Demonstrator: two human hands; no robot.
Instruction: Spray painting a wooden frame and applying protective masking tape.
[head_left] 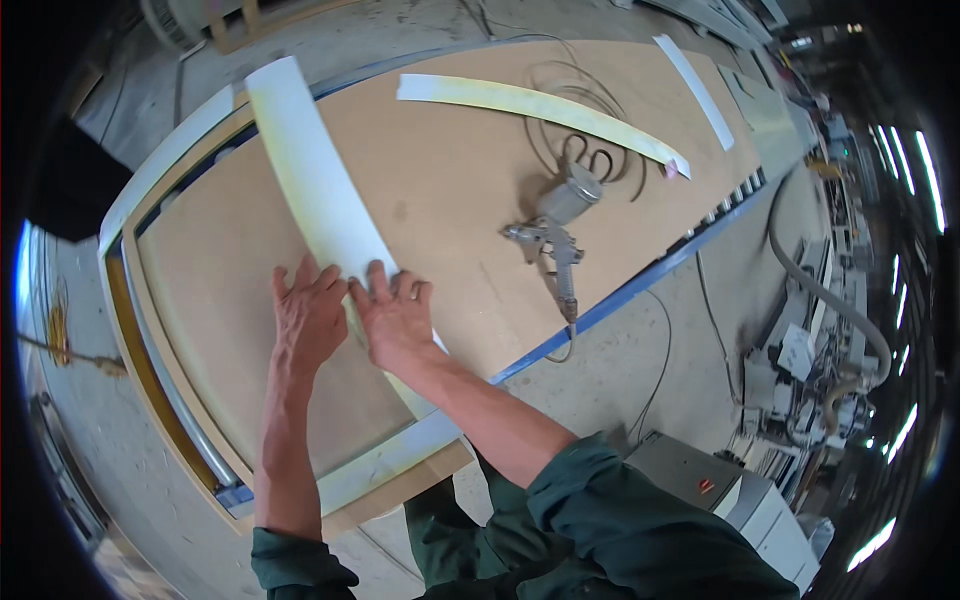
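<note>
A long white strip point(325, 185), yellowish along one edge, lies across the left part of a large brown board point(450, 170). My left hand point(308, 315) is at the strip's left edge, fingers bent and apart. Close beside it, my right hand point(393, 315) rests on the strip with its fingers spread, their tips pressing down. The thumbs are near each other over the strip. Part of the strip runs beneath my right hand and is hidden there. Neither hand appears to grip anything.
A spray gun point(553, 240) with a metal cup and hose lies right of the strip. Farther back are a curved yellowish-white strip point(540, 108) and a short white strip point(697, 92). A wooden frame point(118, 290) borders the left. A grey cabinet point(690, 480) stands at lower right.
</note>
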